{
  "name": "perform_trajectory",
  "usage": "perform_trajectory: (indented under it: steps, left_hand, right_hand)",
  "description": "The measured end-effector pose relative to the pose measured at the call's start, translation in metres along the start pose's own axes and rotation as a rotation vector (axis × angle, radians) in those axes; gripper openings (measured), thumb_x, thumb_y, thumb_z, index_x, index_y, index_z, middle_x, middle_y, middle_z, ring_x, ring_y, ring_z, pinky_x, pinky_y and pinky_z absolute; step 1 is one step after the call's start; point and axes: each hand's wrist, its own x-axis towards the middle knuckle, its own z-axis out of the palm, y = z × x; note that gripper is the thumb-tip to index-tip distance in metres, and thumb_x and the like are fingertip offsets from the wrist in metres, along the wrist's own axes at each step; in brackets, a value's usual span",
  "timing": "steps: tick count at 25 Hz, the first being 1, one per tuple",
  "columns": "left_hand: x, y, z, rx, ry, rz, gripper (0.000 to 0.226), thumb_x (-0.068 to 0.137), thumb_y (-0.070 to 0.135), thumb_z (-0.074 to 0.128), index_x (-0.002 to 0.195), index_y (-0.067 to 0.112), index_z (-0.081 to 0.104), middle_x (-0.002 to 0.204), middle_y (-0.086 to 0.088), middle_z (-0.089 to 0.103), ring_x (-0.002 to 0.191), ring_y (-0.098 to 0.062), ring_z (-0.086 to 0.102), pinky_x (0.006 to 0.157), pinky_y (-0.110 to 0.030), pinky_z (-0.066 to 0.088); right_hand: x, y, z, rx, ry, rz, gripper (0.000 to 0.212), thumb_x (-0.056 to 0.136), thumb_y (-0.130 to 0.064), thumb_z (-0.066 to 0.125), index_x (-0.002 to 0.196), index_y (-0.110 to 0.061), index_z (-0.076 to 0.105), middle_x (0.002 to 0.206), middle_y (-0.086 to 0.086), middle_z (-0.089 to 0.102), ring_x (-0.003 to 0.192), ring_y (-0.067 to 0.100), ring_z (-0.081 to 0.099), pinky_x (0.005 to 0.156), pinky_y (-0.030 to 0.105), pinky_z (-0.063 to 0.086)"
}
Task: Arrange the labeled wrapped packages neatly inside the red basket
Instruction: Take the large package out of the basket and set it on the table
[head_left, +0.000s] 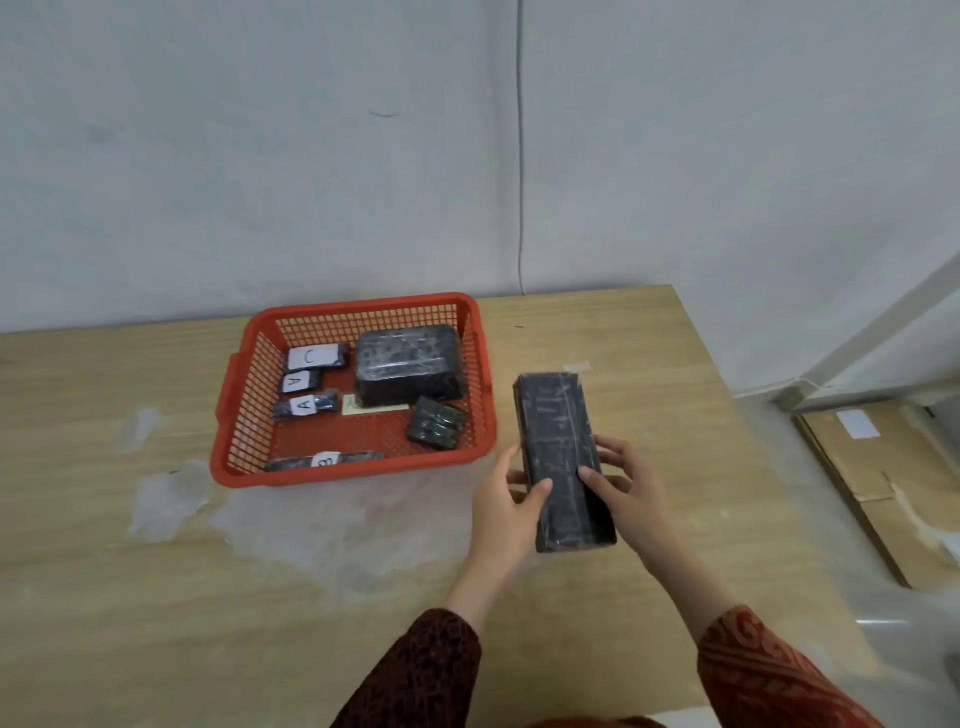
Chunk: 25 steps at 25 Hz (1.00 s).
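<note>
A long black wrapped package (558, 441) is held just right of the red basket (228, 395). My left hand (506, 493) grips its left side and my right hand (621, 486) grips its right side, near the end closest to me. Inside the basket lie a big black block (408, 364) at the back right, a small dark bundle (436, 422) in front of it, a package labeled C (316, 357), two labeled A (300, 382) (305, 405), and a long thin one labeled B (324, 460) along the front wall.
The wooden table (260, 597) has pale worn patches in front of the basket. Its right edge runs diagonally; beyond it a cardboard box (883, 478) lies on the floor. A wall with a hanging cable (521, 156) stands behind.
</note>
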Motion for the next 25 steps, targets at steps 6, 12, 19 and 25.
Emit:
perform_trajectory:
  steps: [6, 12, 19, 25]
  left_hand:
    - [0.002, -0.037, 0.042, 0.160, -0.069, -0.112, 0.051, 0.089, 0.018, 0.061, 0.138, 0.019, 0.045, 0.121, -0.004, 0.064, 0.105, -0.018, 0.060, 0.087, -0.028, 0.051]
    - [0.004, -0.047, 0.031, 0.226, -0.105, -0.097, 0.044, 0.091, 0.017, 0.058, 0.134, 0.016, 0.049, 0.127, -0.004, 0.061, 0.111, -0.017, 0.058, 0.090, -0.025, 0.047]
    - [-0.004, -0.028, -0.110, 0.190, 0.173, 0.271, 0.029, 0.089, 0.041, 0.052, 0.112, 0.027, 0.063, 0.094, 0.016, 0.064, 0.087, 0.006, 0.057, 0.071, -0.005, 0.042]
    - [0.022, -0.075, -0.245, 0.757, 0.416, 0.421, 0.026, 0.091, 0.026, 0.052, 0.099, 0.005, 0.065, 0.096, -0.009, 0.062, 0.090, -0.023, 0.058, 0.080, -0.035, 0.047]
  right_hand:
    - [-0.006, 0.047, -0.005, -0.115, -0.002, 0.260, 0.041, 0.093, -0.009, 0.054, 0.133, -0.011, 0.046, 0.128, 0.011, 0.057, 0.093, 0.016, 0.057, 0.064, 0.018, 0.048]
    - [-0.010, 0.042, 0.004, -0.329, 0.031, 0.203, 0.043, 0.094, -0.016, 0.054, 0.135, -0.010, 0.044, 0.135, 0.013, 0.049, 0.113, 0.024, 0.053, 0.084, 0.026, 0.046]
    - [0.018, -0.037, 0.071, -0.380, -0.017, -0.345, 0.024, 0.091, -0.013, 0.055, 0.115, -0.014, 0.058, 0.108, -0.002, 0.055, 0.096, 0.012, 0.054, 0.083, 0.024, 0.043]
    - [0.065, -0.068, 0.181, -0.773, -0.298, -0.328, 0.038, 0.087, -0.021, 0.062, 0.122, -0.010, 0.053, 0.123, 0.013, 0.051, 0.114, 0.029, 0.049, 0.098, 0.038, 0.042]
